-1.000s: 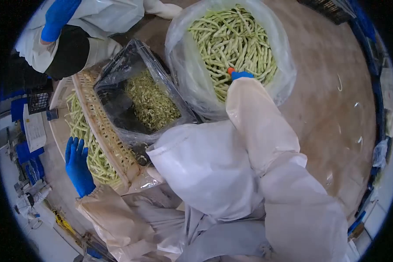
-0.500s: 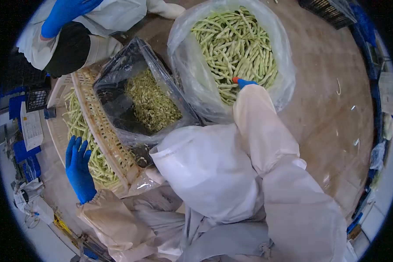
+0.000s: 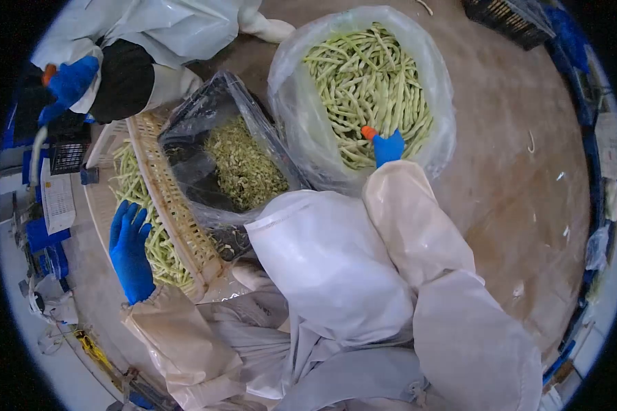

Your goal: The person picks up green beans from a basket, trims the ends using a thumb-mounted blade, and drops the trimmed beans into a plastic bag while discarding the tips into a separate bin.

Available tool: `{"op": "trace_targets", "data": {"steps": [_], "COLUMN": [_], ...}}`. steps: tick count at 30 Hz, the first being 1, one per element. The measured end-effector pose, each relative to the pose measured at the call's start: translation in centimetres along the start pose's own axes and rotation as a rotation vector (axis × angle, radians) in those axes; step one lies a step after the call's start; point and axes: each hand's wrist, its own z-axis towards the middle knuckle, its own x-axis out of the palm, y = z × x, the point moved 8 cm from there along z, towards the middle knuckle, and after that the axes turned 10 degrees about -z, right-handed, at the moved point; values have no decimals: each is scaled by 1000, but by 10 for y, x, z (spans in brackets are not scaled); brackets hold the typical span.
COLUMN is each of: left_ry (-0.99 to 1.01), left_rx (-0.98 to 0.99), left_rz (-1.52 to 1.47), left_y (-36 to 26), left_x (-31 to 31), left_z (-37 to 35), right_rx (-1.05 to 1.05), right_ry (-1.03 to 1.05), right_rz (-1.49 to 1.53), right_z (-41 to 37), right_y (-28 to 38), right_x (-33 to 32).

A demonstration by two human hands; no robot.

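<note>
My left hand (image 3: 131,257), in a blue glove, is held over the side of a pale plastic crate (image 3: 175,205). Its fingers are spread with nothing in them, beside the long green beans (image 3: 164,253) lying in the crate. My right hand (image 3: 389,146), also blue-gloved, reaches over the near part of a large clear plastic bag (image 3: 291,103) full of green beans (image 3: 370,82). Its thumb side, with an orange cover or piece (image 3: 369,132), stands apart from the other fingers. The fingertips are partly hidden, and no bean shows in that hand.
Between crate and bag stands a container lined with dark plastic (image 3: 185,154), holding small green trimmings (image 3: 247,164). A co-worker's blue-gloved hand (image 3: 72,82) is at the upper left. A black crate (image 3: 511,20) stands at the upper right. A stray bean (image 3: 531,142) lies on the floor.
My right hand has turned slightly, and more of its back and fingers shows. My left hand has risen slightly relative to the crate. The co-worker's hand has moved down and left.
</note>
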Motion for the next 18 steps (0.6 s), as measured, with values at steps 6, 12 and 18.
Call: {"op": "trace_targets", "data": {"steps": [6,12,18], "left_ry": [-13,-60,-19], "left_rx": [64,30,84], "left_rz": [-66,-146,-185], "left_y": [-8,-12,-26], "left_x": [-6,-16,-17], "left_z": [-6,-16,-23], "right_rx": [-222,-262,-294], "right_ry": [-20,63,195], "right_rz": [409,259,559], "right_z": [18,63,58], "right_y": [86,98,158], "right_x": [-43,-47,-93]}}
